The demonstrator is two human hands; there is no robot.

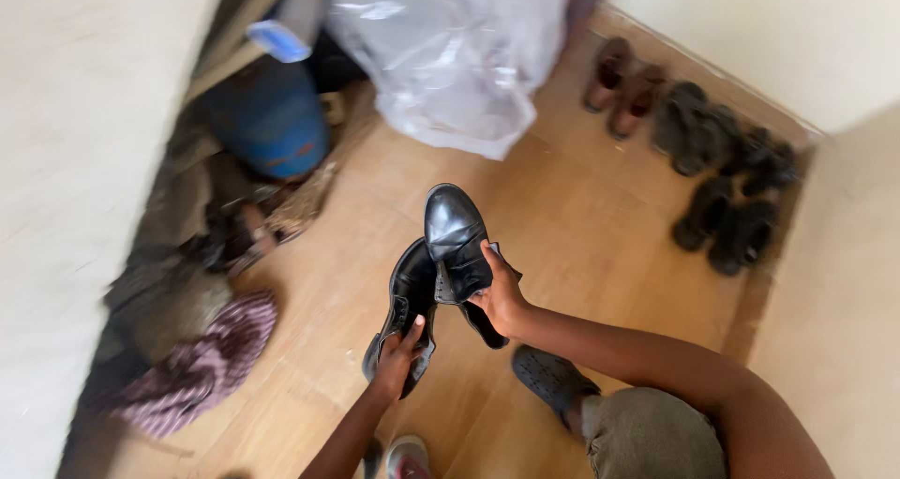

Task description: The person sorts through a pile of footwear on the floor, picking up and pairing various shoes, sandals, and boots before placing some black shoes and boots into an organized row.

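Head view, looking down at a wooden floor (581, 217) in a narrow space between pale walls.

Left hand (398, 352): fingers closed round the heel end of a black leather shoe (405, 301), held above the floor, toe pointing up and away. Right hand (502, 296): closed on the opening of a second black leather shoe (457, 245), thumb at the tongue, glossy toe up. The two shoes touch side by side, the right-hand one higher, both over mid-floor.

Below the right forearm: a dark perforated clog (548, 378) on the person's foot, grey shorts (652, 432) next to it.

Far end of the floor: a big clear plastic bag (450, 57). Right edge along the wall: a row of shoes (712, 160), a brown pair farthest, then dark pairs. Left edge: a blue cylinder (272, 123), dark clutter near it, too blurred to identify, and a purple striped cloth (206, 362) near the bottom-left corner.
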